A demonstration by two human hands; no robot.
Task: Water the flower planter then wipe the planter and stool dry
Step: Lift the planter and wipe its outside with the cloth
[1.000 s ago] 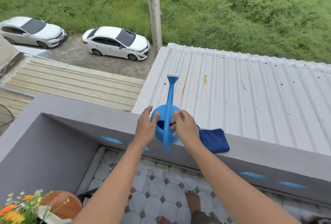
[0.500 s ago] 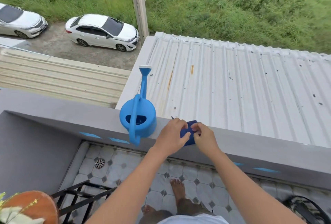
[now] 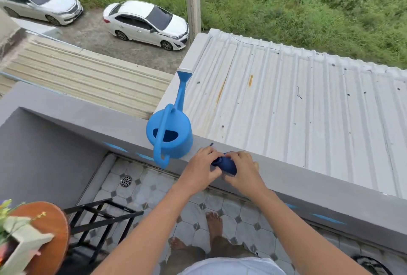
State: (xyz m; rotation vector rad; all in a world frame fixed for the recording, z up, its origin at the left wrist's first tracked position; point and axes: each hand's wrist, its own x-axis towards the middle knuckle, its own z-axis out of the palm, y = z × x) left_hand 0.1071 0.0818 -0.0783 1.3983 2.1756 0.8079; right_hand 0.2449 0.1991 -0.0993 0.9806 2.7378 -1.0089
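A light blue watering can (image 3: 170, 136) stands on top of the grey balcony wall (image 3: 88, 118), spout pointing away over the metal roof. Just right of it, my left hand (image 3: 201, 168) and my right hand (image 3: 242, 170) both grip a bunched dark blue cloth (image 3: 226, 164) on the wall's top. At the lower left corner a pale flower planter (image 3: 21, 250) with yellow and green blooms sits on a round wooden stool top (image 3: 52, 230).
A black metal frame (image 3: 99, 217) stands beside the stool. The tiled balcony floor (image 3: 141, 191) has a round drain (image 3: 126, 181). My bare feet (image 3: 214, 223) are near the wall. Beyond the wall lies a corrugated roof (image 3: 297, 120), with a drop to parked cars.
Both hands let go of the watering can, moved right to the blue cloth and bunched it up between them. The can stays on the wall.
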